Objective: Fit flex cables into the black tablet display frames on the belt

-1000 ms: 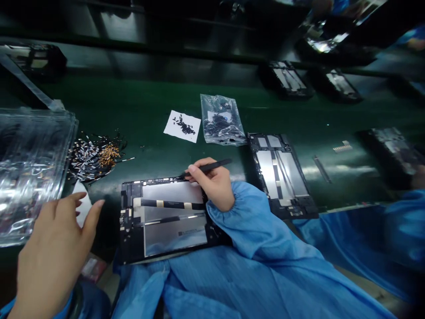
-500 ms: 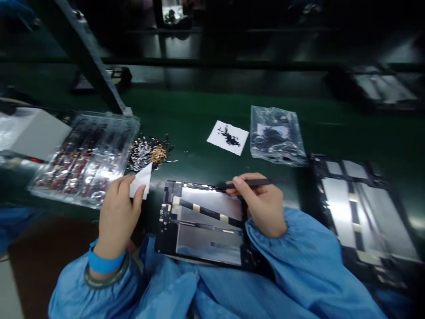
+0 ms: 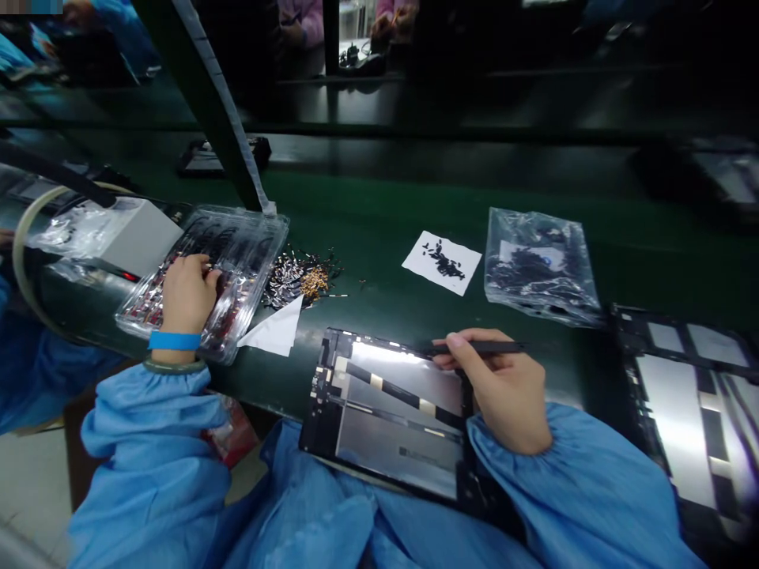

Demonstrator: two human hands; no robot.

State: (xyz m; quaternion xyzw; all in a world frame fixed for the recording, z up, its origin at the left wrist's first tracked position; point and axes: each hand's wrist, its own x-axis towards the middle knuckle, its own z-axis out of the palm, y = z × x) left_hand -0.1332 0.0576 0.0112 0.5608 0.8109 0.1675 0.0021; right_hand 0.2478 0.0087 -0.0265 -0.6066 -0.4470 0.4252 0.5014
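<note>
My left hand [image 3: 188, 294] is over the clear plastic tray [image 3: 240, 320] of small parts at the left. Its fingers bend down among the parts, and the thumb stands apart from them. Nothing shows in its grasp, though the fingertips are partly hidden. In my right hand [image 3: 504, 391] is a pair of black tweezers [image 3: 498, 347], held at the top edge of an opened tablet [image 3: 397, 450]. The tablet lies in front of me with its metal plate and ribbon cable exposed. A folded white paper [image 3: 277, 330] rests beside the tray.
Small loose metal parts [image 3: 296, 276] are heaped right of the tray. Black pieces lie on a white paper sheet [image 3: 467, 278], next to a clear bag [image 3: 539, 269]. Another opened tablet [image 3: 673, 395] is at right. A white box [image 3: 139, 237] and a slanted post [image 3: 228, 118] stand at left.
My left hand has let go of the white paper and moved left and up onto the plastic tray. My right hand keeps the tweezers at the tablet's top edge. The view has shifted left.
</note>
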